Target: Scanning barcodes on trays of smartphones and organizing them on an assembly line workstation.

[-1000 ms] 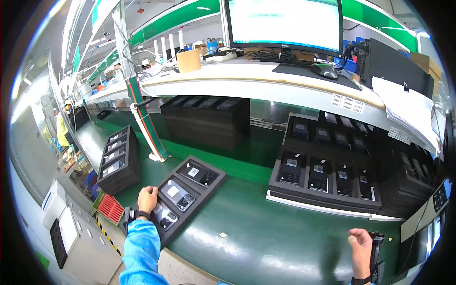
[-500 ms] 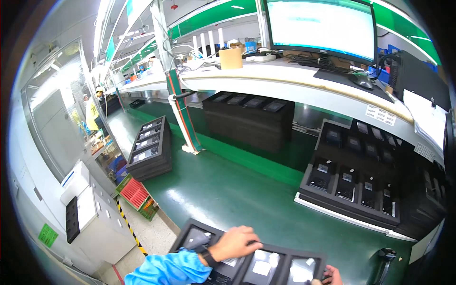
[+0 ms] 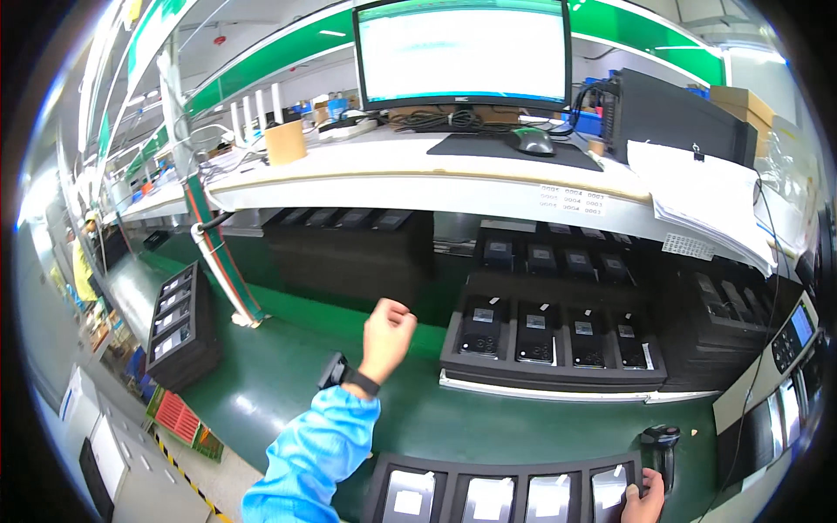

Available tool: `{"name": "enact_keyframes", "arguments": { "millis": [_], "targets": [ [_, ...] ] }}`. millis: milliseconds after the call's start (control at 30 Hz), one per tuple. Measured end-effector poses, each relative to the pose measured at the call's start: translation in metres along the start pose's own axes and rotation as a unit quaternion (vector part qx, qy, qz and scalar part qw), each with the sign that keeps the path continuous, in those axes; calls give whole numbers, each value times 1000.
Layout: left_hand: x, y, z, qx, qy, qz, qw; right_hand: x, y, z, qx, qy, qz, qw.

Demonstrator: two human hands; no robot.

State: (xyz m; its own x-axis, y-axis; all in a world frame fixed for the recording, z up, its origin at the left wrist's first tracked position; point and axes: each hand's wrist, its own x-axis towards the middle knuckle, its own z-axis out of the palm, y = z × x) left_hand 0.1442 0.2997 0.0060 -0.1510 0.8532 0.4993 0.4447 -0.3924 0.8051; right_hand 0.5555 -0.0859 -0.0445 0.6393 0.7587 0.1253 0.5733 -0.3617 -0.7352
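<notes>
- Near tray (image 3: 514, 497): a black tray at the lower edge of the view, lying on the green table (image 3: 288, 383); its pockets hold flat devices with pale faces and white labels.
- Right hand (image 3: 647, 504): at the lower right corner, resting on the right end of the near tray; only part of it shows, so whether the fingers are spread or closed cannot be told.
- Scanner (image 3: 660, 443): a black handheld unit standing upright on the table, just beside and above the right hand.
- Left hand (image 3: 386, 336): raised above the table in mid-air, fingers curled into a loose fist, holding nothing visible; a black band sits on the wrist, and the forearm wears a blue sleeve (image 3: 312, 458).
- Far tray (image 3: 549, 344): a black tray on a white base, beyond the near tray, holding a row of four dark phones; more dark trays stand behind it under the shelf.
- Tray stack (image 3: 179, 327): a pile of black trays at the left of the table, well apart from both hands.
- Shelf (image 3: 418, 170): a pale shelf above the table, carrying a monitor (image 3: 462, 52), a mouse (image 3: 532, 141) on a dark mat, a cardboard cup (image 3: 285, 141) and a sheaf of papers (image 3: 706, 196).
</notes>
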Motion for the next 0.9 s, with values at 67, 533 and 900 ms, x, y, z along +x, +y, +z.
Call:
{"name": "enact_keyframes", "arguments": {
  "millis": [67, 533, 900],
  "targets": [
    [36, -49, 18, 116, 36, -87, 989, -1, 4, 2, -19, 13, -11, 1000],
    [77, -93, 114, 303, 62, -140, 941, -7, -9, 11, -56, 66, 24, 996],
    [56, -68, 39, 237, 33, -136, 961, 15, -50, 15, -296, 120, -108, 941]
  ]
}}
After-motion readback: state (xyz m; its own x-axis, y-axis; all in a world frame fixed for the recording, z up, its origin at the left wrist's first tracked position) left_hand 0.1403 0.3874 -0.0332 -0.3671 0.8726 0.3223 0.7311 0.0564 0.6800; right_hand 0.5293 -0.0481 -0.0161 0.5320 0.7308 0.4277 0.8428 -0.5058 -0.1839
